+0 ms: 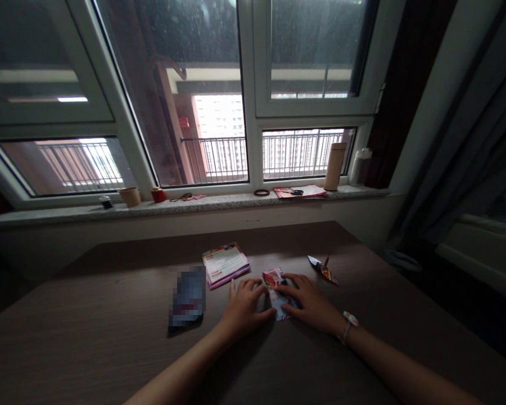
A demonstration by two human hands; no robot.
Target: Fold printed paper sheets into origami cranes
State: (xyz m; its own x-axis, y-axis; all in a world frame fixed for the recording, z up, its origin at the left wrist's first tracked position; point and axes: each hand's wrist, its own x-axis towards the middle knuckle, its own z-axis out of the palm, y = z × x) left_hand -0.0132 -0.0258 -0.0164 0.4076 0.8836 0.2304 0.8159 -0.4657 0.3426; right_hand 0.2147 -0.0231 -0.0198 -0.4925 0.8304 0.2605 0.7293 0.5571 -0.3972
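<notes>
A colourful printed paper (273, 278), narrow and with folded-looking edges, lies flat on the table between my hands. My left hand (245, 306) rests at its left side, fingers bent and apart, with the thumb tip at the paper's lower left edge. From the right, my right hand (310, 302) lies over the paper with its fingers spread, pressing on it and covering part of the print. A bracelet (349, 319) circles the right wrist. Farther right is a small folded paper shape (322, 270) with pointed ends. Behind my left hand sits a stack of printed sheets (226, 264).
A dark, blurred-out flat object (188, 298) lies left of my hands on the brown table (96, 315). The windowsill (223, 201) beyond holds a paper cup (130, 196), a red spool (158, 194), scissors (296, 192) on papers, a tan bottle (334, 167) and a clear bottle (360, 167).
</notes>
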